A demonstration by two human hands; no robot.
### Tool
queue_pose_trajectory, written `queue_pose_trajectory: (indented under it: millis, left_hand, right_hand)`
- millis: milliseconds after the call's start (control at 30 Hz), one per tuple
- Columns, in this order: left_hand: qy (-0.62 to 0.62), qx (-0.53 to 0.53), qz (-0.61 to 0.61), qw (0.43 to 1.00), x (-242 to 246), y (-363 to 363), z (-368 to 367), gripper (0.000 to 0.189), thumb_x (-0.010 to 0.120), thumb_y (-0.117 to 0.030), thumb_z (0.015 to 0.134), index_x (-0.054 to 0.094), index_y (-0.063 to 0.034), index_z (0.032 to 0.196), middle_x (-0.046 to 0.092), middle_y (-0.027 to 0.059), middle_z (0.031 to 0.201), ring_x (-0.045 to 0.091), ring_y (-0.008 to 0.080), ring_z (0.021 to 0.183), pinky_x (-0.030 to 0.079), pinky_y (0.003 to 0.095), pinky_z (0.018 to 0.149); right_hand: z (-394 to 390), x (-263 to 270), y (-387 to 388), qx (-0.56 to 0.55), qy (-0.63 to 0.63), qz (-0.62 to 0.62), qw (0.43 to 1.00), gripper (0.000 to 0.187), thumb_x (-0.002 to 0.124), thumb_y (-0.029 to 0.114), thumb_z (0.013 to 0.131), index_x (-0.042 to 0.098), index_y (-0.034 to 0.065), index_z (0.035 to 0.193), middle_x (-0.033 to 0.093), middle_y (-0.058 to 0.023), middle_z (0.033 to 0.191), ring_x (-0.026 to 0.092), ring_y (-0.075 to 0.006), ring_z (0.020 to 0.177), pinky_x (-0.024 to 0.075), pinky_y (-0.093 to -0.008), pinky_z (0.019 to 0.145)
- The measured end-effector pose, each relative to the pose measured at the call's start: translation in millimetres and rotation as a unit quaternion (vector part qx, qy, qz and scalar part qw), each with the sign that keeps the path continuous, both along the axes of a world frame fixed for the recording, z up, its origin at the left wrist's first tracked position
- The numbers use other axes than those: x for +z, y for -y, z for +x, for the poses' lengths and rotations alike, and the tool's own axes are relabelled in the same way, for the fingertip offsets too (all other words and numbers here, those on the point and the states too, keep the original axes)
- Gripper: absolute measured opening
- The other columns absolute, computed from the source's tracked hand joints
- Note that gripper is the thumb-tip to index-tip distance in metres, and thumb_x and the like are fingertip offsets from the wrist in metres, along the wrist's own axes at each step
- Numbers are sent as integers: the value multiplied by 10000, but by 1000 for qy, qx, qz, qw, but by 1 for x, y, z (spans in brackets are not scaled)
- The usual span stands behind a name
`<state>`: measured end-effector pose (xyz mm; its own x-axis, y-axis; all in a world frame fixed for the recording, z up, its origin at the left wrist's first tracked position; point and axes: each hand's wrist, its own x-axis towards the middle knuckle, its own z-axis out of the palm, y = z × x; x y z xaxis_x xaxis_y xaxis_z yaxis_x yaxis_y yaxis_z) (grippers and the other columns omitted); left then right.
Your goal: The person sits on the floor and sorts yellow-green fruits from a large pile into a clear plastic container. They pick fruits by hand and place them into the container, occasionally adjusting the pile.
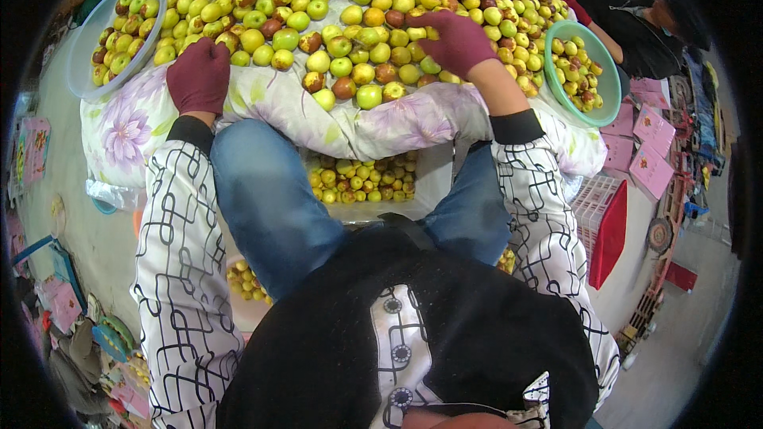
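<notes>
Green, yellow and red-brown jujubes (369,42) lie heaped on a floral quilted cloth (411,116) in front of me. My left hand (199,76), in a maroon glove, rests at the near left edge of the heap with its fingers curled; whether fruit is inside is hidden. Over the right middle of the heap, my right hand (456,43) reaches in with thumb and fingers apart, close above several jujubes. I see no fruit gripped in it.
A clear plastic bowl (74,62) of jujubes sits at the left, a green basin (614,80) of them at the right. Between my knees is a white bin (435,179) with smaller fruit. A red-sided crate (611,235) and pink boxes (653,161) stand right, near a co-worker (632,24).
</notes>
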<state>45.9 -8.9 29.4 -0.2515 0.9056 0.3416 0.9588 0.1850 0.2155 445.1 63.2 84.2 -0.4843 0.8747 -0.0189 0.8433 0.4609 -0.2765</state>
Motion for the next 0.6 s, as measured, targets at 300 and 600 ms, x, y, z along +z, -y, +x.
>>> queue_pose_trajectory:
  millis: [300, 600]
  left_hand:
    - [1, -1, 23, 1000, 3, 6, 3, 302, 559, -369, 860, 649, -102, 752, 663, 142, 763, 644, 367, 723, 491, 469, 632]
    - [-16, 1, 10, 1000, -1, 5, 1, 326, 509, -383, 874, 654, -105, 783, 674, 136, 794, 648, 363, 752, 496, 475, 647]
  right_hand:
    - [-50, -1, -19, -145, -3, -17, 989, 530, 637, 443, 857, 549, 231, 1335, 643, -114, 1223, 635, -321, 1082, 494, -455, 912]
    - [-83, -19, 5, 54, 301, -66, 950, 338, 687, 347, 828, 678, 147, 1101, 699, -135, 1048, 684, -339, 945, 554, -452, 787]
